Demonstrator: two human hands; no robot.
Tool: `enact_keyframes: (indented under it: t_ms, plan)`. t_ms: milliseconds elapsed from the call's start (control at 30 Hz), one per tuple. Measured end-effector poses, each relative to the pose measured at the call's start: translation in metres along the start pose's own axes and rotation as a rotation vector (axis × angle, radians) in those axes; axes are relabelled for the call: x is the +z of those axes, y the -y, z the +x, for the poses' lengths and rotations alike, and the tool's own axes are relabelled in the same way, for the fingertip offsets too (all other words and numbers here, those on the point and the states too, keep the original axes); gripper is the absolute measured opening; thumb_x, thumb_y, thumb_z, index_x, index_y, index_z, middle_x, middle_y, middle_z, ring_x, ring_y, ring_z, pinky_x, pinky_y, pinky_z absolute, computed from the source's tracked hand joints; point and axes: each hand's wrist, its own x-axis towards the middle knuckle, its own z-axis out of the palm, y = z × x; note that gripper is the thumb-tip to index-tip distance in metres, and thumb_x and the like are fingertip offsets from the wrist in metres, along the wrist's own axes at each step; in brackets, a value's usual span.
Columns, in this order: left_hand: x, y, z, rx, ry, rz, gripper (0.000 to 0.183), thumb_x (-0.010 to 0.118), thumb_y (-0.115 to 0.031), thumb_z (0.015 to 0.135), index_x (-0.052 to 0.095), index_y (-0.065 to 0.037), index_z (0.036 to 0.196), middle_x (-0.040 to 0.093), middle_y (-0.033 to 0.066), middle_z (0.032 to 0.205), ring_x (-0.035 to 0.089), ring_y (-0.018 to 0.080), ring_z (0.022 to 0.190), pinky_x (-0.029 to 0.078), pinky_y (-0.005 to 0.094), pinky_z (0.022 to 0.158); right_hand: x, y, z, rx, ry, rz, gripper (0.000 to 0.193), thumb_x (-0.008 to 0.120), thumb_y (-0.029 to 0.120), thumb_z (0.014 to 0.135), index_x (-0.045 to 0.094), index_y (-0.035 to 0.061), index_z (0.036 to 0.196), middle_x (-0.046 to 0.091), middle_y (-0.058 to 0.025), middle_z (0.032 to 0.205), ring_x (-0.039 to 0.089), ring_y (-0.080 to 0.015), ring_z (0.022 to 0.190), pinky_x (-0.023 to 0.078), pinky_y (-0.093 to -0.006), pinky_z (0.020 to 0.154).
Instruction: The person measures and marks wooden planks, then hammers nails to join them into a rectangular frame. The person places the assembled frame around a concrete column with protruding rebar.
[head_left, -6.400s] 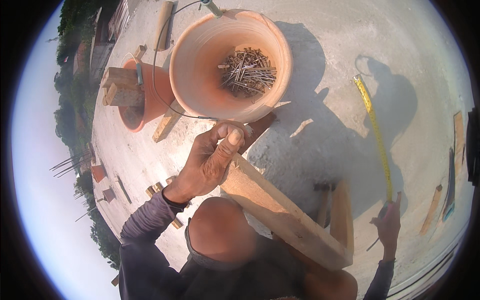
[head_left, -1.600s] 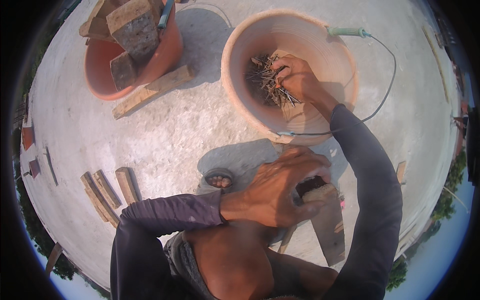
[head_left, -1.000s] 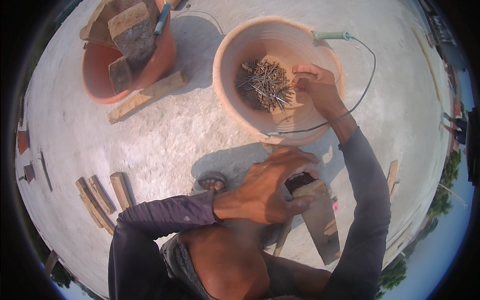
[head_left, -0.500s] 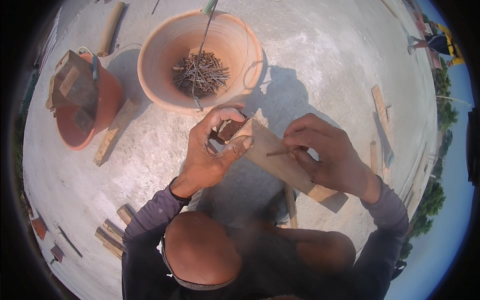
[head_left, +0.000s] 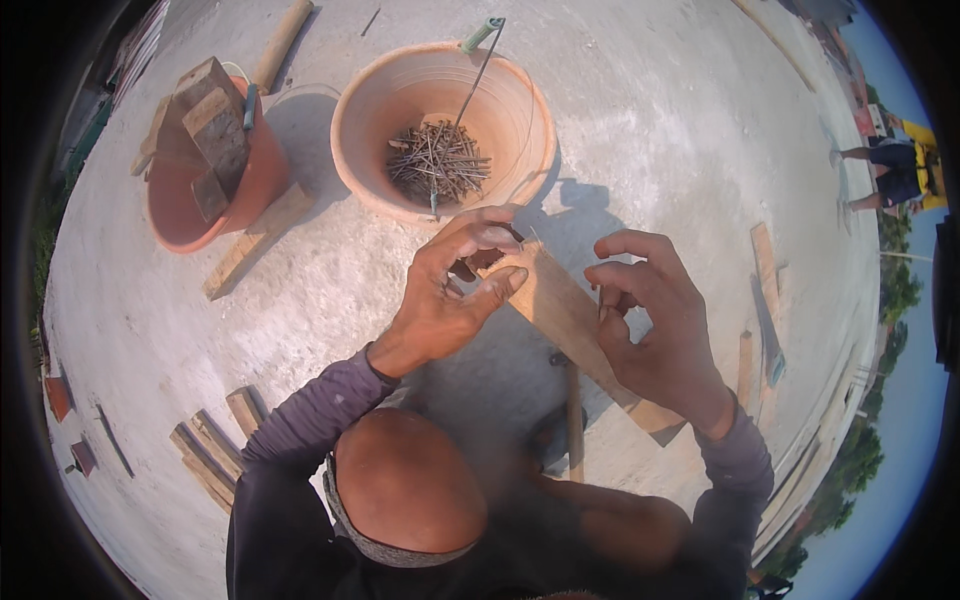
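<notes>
A wooden board (head_left: 565, 310) slants from between my hands down to the right. My left hand (head_left: 440, 290) is curled around its upper end, thumb on the near side and fingers on the far side. Beside the board, my right hand (head_left: 665, 325) pinches a thin nail (head_left: 601, 300) between thumb and fingers, holding it roughly upright. Just beyond my left hand stands a terracotta-coloured bucket (head_left: 345, 150) with a wire handle. A pile of nails (head_left: 445, 165) lies in its bottom.
An orange bucket (head_left: 265, 170) holding wood blocks (head_left: 215, 130) stands at the left. Wood offcuts (head_left: 210, 445) lie at the lower left, others (head_left: 767, 260) at the right. A wooden handle (head_left: 575, 420) shows below the board. A person in yellow (head_left: 925, 165) stands far right.
My right hand has lifted off the board, and the nail has turned from lying flat to nearly upright. The view has shifted, so the buckets appear further right. My left hand keeps its hold.
</notes>
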Motion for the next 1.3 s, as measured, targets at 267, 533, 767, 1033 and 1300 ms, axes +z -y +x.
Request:
enact_keyframes:
  t_ms: [267, 533, 767, 1033, 1300]
  plan:
    - [0.0, -0.001, 0.0, -0.014, -0.014, -0.014, 0.029, 0.079, 0.0, 0.087, 0.068, -0.004, 0.113, 0.061, 0.0111, 0.135, 0.066, 0.0179, 0.108, 0.056, 0.0323, 0.09, 0.035, -0.023, 0.034, -0.345, -0.122, -0.012, 0.03, 0.067, -0.016, 0.076, 0.066, -0.0009, 0.102, 0.066, -0.0127, 0.115, 0.07, -0.0184, 0.093, 0.059, -0.0257, 0.074]
    - [-0.012, 0.001, 0.019, -0.28, 0.098, -0.319, 0.021, 0.081, 0.002, 0.084, 0.073, -0.006, 0.101, 0.065, 0.0081, 0.128, 0.065, 0.0177, 0.115, 0.053, 0.035, 0.102, 0.043, -0.012, 0.025, -0.168, -0.097, 0.057, 0.029, 0.069, -0.012, 0.082, 0.067, 0.0022, 0.107, 0.064, -0.0109, 0.119, 0.071, -0.019, 0.09, 0.061, -0.0298, 0.072]
    - [-0.011, -0.006, 0.02, -0.257, 0.097, -0.242, 0.02, 0.081, 0.003, 0.084, 0.072, -0.007, 0.098, 0.07, 0.0062, 0.121, 0.064, 0.018, 0.115, 0.05, 0.0367, 0.108, 0.042, -0.007, 0.022, -0.287, -0.13, -0.028, 0.026, 0.065, -0.01, 0.082, 0.066, -0.0018, 0.106, 0.059, -0.0135, 0.122, 0.07, -0.0277, 0.085, 0.059, -0.0375, 0.077]
    - [0.001, -0.002, 0.01, -0.134, 0.017, -0.265, 0.022, 0.078, 0.004, 0.087, 0.069, -0.006, 0.104, 0.068, 0.0049, 0.126, 0.061, 0.0152, 0.118, 0.049, 0.0401, 0.112, 0.044, 0.001, 0.022, -0.228, -0.057, -0.183, 0.014, 0.065, -0.006, 0.083, 0.066, -0.0066, 0.096, 0.055, -0.0143, 0.128, 0.07, -0.0306, 0.09, 0.057, -0.0415, 0.076]
    - [-0.001, 0.004, 0.009, -0.135, 0.042, -0.382, 0.022, 0.076, 0.006, 0.089, 0.067, -0.005, 0.105, 0.057, 0.008, 0.133, 0.06, 0.0175, 0.118, 0.056, 0.0321, 0.099, 0.048, 0.014, 0.019, -0.198, -0.027, -0.403, 0.017, 0.063, -0.004, 0.084, 0.064, -0.0049, 0.1, 0.059, -0.0177, 0.12, 0.066, -0.0336, 0.102, 0.056, -0.0406, 0.078]
